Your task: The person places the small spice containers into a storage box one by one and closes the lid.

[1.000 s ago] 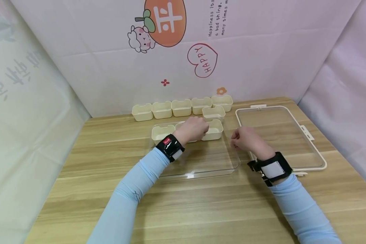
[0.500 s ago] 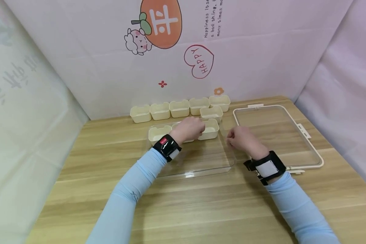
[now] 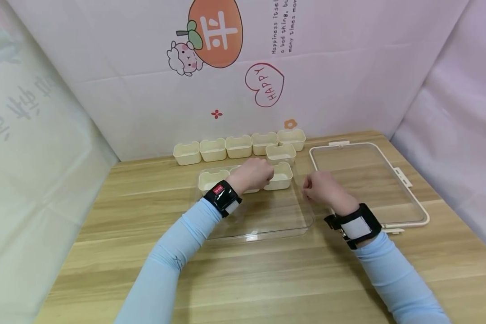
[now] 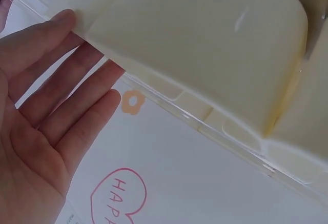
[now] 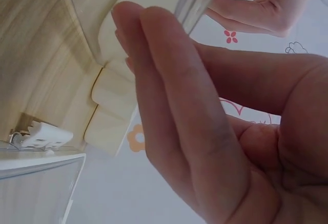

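Note:
Three small cream bins stand in a row inside a shallow clear plastic box (image 3: 263, 235). Over this row, my left hand (image 3: 254, 174) is at the right-hand bin (image 3: 282, 177). In the left wrist view, its thumb and fingertips meet across the edge of a cream bin (image 4: 200, 34), with some fingertips hidden behind it. At the clear box's right side is my right hand (image 3: 323, 186). The right wrist view has the clear wall (image 5: 193, 3) between its thumb and curled fingers. The middle bin is partly covered by my left hand.
Several more cream bins (image 3: 239, 147) line the table's back edge, and another bin (image 3: 281, 155) sits just in front of them. A clear lid with a white frame (image 3: 426, 215) and clips lies at the right. Printed cloth hangs behind and at both sides.
Both hands keep their places at the bin and the box wall. The view shifts slightly with the head; nothing else has visibly moved.

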Demonstrator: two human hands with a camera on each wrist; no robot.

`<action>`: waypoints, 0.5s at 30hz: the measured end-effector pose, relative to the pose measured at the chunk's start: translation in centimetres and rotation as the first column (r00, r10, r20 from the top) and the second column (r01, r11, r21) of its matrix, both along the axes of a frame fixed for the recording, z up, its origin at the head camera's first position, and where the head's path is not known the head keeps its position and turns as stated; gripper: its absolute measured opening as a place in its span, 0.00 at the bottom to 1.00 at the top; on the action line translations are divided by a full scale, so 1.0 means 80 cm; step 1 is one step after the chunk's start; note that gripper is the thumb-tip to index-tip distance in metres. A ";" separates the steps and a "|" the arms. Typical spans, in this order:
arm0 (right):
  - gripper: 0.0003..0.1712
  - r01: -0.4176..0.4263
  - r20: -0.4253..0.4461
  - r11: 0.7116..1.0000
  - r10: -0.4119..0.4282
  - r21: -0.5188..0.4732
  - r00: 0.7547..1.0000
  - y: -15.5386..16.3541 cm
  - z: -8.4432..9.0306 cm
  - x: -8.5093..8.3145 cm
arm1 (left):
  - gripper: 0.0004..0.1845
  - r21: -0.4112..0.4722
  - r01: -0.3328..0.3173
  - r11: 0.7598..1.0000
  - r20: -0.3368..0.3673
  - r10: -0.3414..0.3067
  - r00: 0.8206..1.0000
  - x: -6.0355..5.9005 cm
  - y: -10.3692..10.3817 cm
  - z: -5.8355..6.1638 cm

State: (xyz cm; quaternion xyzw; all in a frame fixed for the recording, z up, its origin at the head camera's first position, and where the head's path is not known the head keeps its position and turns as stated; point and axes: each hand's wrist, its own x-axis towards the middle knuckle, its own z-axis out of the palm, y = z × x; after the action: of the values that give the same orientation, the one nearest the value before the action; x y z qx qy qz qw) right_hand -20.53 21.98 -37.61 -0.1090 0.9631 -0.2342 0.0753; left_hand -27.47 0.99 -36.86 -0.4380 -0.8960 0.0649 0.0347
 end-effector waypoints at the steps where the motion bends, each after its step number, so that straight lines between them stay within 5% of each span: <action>1: 0.08 -0.004 0.003 1.000 0.004 0.004 1.000 0.000 0.001 0.000 | 0.12 -0.001 0.001 1.000 0.005 -0.001 1.000 0.000 0.000 0.001; 15: 0.08 0.011 0.056 1.000 -0.011 -0.007 0.998 -0.001 0.004 0.004 | 0.13 -0.001 0.009 1.000 0.107 -0.009 0.994 -0.006 0.001 0.011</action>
State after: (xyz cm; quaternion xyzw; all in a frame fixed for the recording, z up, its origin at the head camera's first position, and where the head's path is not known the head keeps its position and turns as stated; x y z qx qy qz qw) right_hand -20.17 21.89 -37.27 -0.0974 0.9603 -0.2412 0.1007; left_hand -27.97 1.08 -36.00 -0.4449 -0.8945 0.0415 -0.0135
